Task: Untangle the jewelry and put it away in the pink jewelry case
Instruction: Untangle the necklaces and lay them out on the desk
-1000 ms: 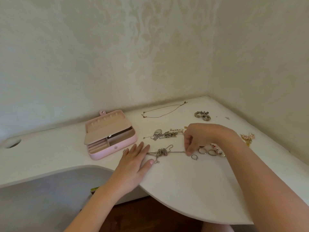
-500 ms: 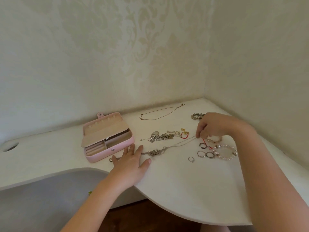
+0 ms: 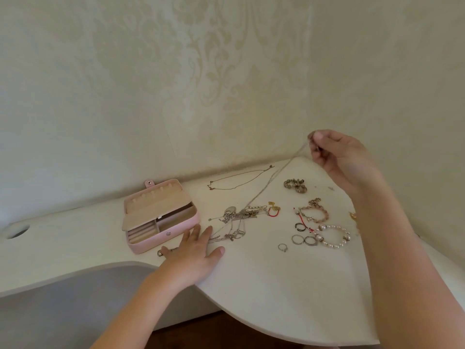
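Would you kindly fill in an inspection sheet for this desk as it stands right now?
Surface: white desk, curved front edge.
Job's things: pink jewelry case open; silver chain stretched taut up from the tangle; thin necklace, pearl bracelet, rings, beaded bracelet lying loose.
Clutter: small scrap, too small to identify.
Hands: right hand raised, fingers pinching the chain; left hand flat on the desk beside the case.
Cables: nothing seen.
Surroundings: patterned wallpaper, room corner.
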